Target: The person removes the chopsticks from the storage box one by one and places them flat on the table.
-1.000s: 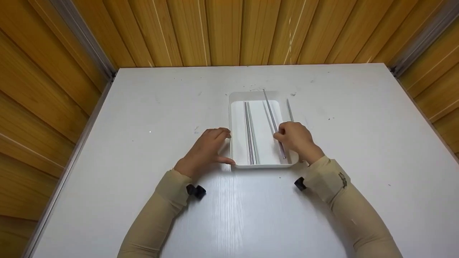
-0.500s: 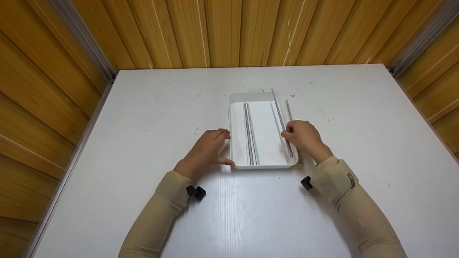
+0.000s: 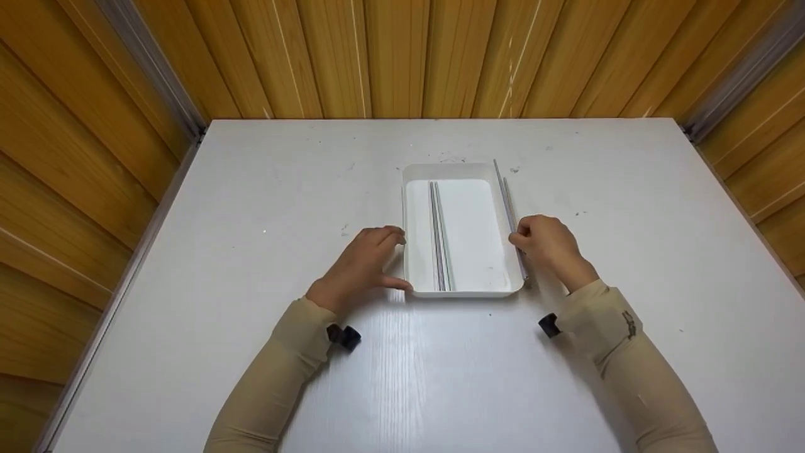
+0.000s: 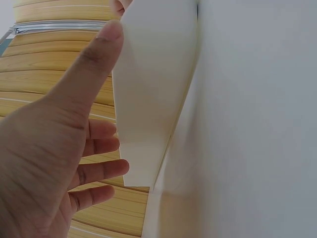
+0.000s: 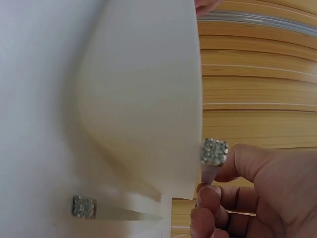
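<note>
A white rectangular tray point(image 3: 462, 294) sits on the table with two slim metallic chopsticks point(image 3: 437, 236) lying lengthwise inside. My left hand point(image 3: 365, 258) rests against its left side, thumb at the near-left corner and fingers along the wall. In the left wrist view the thumb tip touches the rim. My right hand point(image 3: 548, 244) pinches another chopstick point(image 5: 214, 151) between thumb and fingers, over the tray's right rim. Its glittery square end faces the right wrist camera. One more chopstick point(image 5: 84, 207) lies on the table just outside the right wall, partly hidden by the hand in the head view.
The white table point(image 3: 302, 176) has small dark scuffs beyond the tray. Wood-patterned panels point(image 3: 396, 56) rise behind it and at both sides. Black wrist cameras point(image 3: 344, 338) hang below both cuffs.
My right hand has carried the pinched chopstick rightward, from above the tray's inside to its right rim. My left hand stays against the tray.
</note>
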A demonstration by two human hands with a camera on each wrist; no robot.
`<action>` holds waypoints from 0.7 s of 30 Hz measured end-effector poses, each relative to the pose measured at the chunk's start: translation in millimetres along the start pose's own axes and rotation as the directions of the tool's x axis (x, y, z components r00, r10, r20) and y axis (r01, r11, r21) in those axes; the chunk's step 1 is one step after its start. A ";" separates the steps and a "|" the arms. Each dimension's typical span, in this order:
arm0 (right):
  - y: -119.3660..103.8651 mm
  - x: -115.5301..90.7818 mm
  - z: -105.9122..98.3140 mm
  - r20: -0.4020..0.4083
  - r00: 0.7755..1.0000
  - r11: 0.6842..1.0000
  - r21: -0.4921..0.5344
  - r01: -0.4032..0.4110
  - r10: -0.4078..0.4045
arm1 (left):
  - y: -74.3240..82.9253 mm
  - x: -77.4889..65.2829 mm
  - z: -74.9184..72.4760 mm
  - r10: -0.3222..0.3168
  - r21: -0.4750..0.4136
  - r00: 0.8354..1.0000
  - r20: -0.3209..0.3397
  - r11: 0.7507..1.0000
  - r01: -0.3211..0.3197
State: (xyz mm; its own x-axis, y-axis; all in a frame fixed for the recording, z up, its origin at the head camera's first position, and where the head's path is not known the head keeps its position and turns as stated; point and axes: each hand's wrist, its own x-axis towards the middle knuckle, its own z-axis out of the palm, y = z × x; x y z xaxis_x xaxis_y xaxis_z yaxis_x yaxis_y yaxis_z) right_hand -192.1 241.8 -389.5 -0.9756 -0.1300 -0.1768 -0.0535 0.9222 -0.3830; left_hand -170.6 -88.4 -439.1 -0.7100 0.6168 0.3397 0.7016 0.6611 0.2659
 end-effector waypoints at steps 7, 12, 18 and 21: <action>9.1 1.3 0.8 0.007 1.000 1.000 -0.011 -0.010 0.010 | -0.6 0.8 0.0 0.002 0.008 1.000 -0.007 1.000 -0.002; 16.4 3.1 3.8 0.015 1.000 1.000 -0.008 -0.007 0.007 | -0.2 1.4 -0.9 -0.004 0.006 1.000 -0.003 1.000 0.004; 23.8 3.1 7.5 0.023 1.000 1.000 -0.024 -0.012 0.013 | -0.7 0.7 0.2 -0.004 -0.007 1.000 0.007 1.000 0.004; 27.7 3.5 9.0 0.024 0.999 0.999 -0.029 -0.022 0.023 | -0.3 0.6 -0.2 -0.002 -0.001 1.000 0.009 1.000 0.002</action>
State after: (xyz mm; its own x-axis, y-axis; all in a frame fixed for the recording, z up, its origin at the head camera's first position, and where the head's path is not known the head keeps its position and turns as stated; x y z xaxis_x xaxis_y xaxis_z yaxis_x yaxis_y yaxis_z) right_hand -195.1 263.6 -408.9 -0.9712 -0.1174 -0.2073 -0.0378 0.9350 -0.3526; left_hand -171.2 -88.3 -438.8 -0.7122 0.6189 0.3313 0.6999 0.6623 0.2675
